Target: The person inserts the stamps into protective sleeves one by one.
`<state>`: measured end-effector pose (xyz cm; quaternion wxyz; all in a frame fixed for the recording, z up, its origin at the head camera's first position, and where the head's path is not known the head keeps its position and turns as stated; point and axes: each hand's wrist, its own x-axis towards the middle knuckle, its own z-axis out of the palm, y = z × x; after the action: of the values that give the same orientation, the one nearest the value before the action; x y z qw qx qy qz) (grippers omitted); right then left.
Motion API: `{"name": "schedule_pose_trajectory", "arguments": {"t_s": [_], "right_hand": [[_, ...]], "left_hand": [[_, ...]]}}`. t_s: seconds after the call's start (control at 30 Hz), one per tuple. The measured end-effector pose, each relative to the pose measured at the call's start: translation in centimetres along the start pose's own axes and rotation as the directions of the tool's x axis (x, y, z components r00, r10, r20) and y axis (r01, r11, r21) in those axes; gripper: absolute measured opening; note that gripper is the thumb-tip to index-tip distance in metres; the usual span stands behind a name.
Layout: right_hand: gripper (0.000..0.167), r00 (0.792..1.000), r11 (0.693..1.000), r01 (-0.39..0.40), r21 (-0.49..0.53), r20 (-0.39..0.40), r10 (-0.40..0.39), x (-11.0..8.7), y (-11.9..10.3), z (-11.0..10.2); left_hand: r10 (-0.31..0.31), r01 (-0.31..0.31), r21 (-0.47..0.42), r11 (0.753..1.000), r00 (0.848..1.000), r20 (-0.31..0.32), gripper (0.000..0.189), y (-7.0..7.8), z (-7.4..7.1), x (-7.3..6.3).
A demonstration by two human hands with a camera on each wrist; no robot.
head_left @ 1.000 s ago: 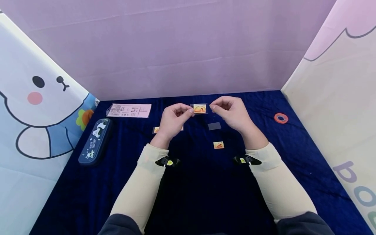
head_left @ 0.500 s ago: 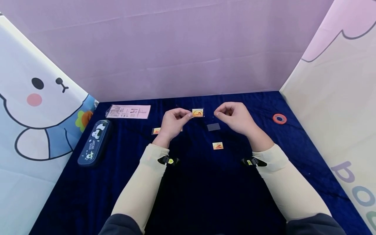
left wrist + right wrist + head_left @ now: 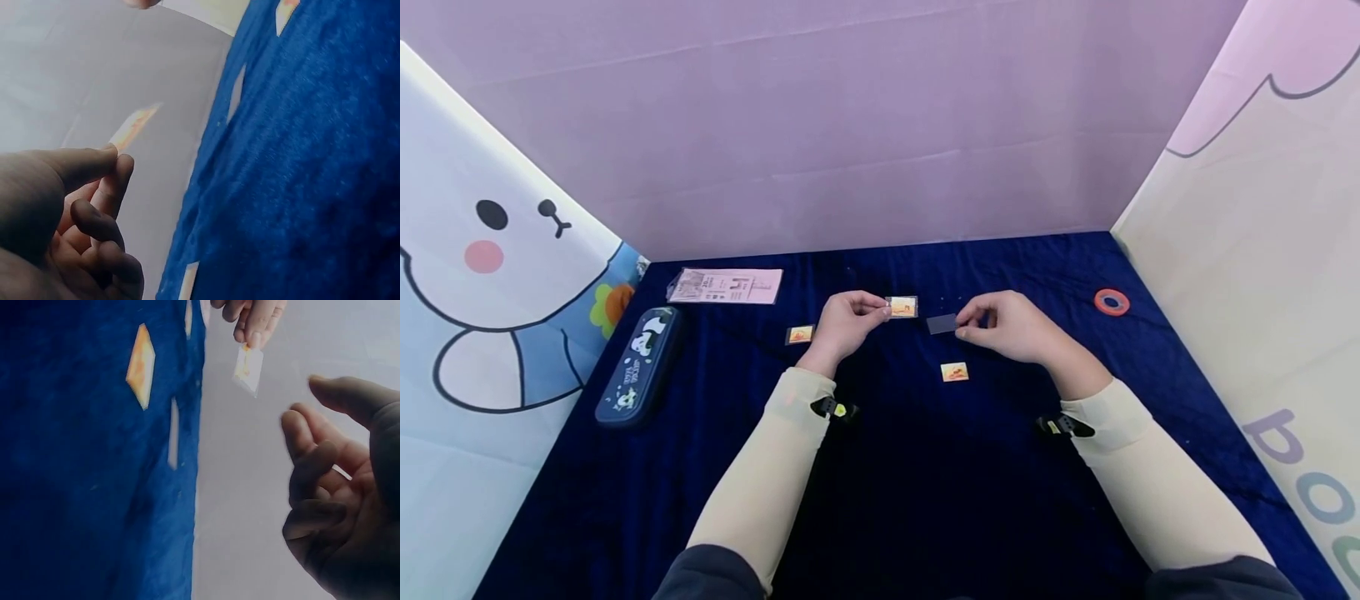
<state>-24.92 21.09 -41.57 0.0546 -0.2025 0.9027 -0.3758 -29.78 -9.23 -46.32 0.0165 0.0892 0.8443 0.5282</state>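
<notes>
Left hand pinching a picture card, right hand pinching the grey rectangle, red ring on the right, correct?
The right hand pinches nothing: the right wrist view shows its thumb and fingers apart, the grey rectangle lying on the cloth. The left hand does pinch a picture card, and the red ring is on the right.

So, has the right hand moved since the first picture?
Yes: in the head view, the right hand has shifted rightward and lower, judged against the red tape roll.

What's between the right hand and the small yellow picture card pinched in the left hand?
In the head view, a small grey rectangle on the blue cloth shows between the right hand and the picture card.
</notes>
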Motion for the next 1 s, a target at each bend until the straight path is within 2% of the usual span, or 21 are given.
{"name": "schedule_pose_trajectory", "arguments": {"t_s": [0.13,0.3,0.57,0.73,1.0], "right_hand": [[0.021,0.996,0.998,-0.027,-0.065,0.089,0.033,-0.4,0.7,0.3],[0.029,0.988,0.986,-0.023,-0.166,0.148,0.048,-0.8,1.2,0.9],[0.028,0.979,0.977,-0.039,-0.209,0.187,0.079,-0.9,1.6,1.7],[0.029,0.978,0.966,-0.058,-0.251,0.178,0.105,-0.9,1.5,2.2],[0.03,0.976,0.955,-0.047,-0.293,0.189,0.106,-0.7,1.7,3.1]], "left_hand": [[-0.031,0.03,0.032,0.999,0.999,0.016,0.009,-0.4,0.2,0.1],[-0.063,0.059,0.09,0.994,0.997,0.035,0.008,-0.9,0.5,0.2],[-0.098,0.092,0.151,0.984,0.995,0.033,0.009,-1.5,0.7,0.3],[-0.129,0.118,0.216,0.969,0.991,0.037,0.011,-1.6,0.7,0.1],[-0.134,0.122,0.303,0.945,0.991,0.019,0.017,-1.7,0.7,0.1]]}}
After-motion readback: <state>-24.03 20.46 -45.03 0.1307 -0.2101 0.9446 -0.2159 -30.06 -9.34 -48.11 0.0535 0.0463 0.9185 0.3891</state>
